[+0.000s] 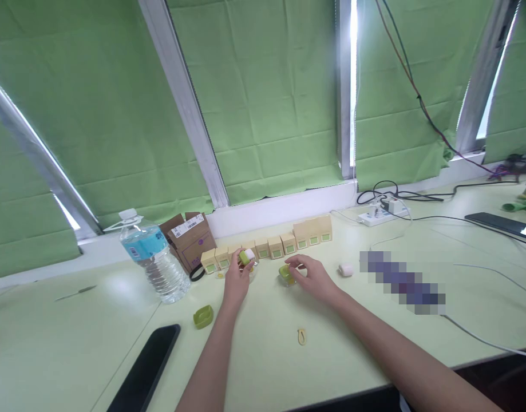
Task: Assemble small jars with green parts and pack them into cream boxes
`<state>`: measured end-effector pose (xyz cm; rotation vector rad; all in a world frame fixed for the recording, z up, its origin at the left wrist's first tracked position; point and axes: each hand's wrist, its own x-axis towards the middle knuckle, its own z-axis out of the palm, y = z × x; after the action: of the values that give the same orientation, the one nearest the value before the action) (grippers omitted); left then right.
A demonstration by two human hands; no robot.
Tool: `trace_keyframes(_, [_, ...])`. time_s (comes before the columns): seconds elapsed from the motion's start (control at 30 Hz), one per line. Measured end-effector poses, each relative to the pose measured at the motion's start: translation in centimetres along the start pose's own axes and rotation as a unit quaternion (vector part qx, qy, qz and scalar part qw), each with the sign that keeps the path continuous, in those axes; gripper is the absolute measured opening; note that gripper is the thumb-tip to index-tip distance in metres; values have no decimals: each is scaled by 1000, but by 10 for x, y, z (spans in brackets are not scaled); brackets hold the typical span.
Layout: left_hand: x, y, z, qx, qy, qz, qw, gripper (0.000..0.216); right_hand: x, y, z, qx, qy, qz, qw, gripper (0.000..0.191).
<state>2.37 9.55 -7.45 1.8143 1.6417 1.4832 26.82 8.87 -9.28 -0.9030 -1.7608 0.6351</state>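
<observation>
My left hand (237, 280) is closed round a small green and white block-like piece (246, 256), held up in front of a row of small tan boxes (276, 247). Something clear and shiny lies beneath that hand, partly hidden. The fingers of my right hand (311, 276) are closed at the edge of a green piece (284, 271) that sits on or in a small clear container (289, 281). To the right of this hand lies a small pale pink-white block (345, 269). A green, hollow square piece (203, 316) rests left of my left forearm, and a yellow loop (301, 336) lies between my forearms.
A water bottle (155, 260), an open cardboard box (192, 240) and a black ring (197, 273) stand at left. Nearer is a dark phone (146, 366). A power strip (383, 213) with cables is at the back right, before a blurred-out object (402, 283).
</observation>
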Motion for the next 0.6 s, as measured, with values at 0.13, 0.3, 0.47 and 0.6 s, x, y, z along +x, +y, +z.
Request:
trace_keyframes(0.13, [0, 11, 8, -135, 16, 3, 991, 51, 0, -4, 0, 3, 5, -10, 1000, 24])
trace_keyframes(0.3, [-8, 29, 22, -232, -15, 18, 972, 56, 0, -7, 0, -13, 5, -24, 1000, 44])
trace_keyframes(0.47, [-22, 41, 36, -261, -74, 19, 962, 55, -2, -6, 0, -40, -12, -3, 999, 63])
trace_keyframes(0.6, [-28, 44, 42, -268, -110, 24, 957, 57, -1, -7, -1, -50, -17, -4, 999, 53])
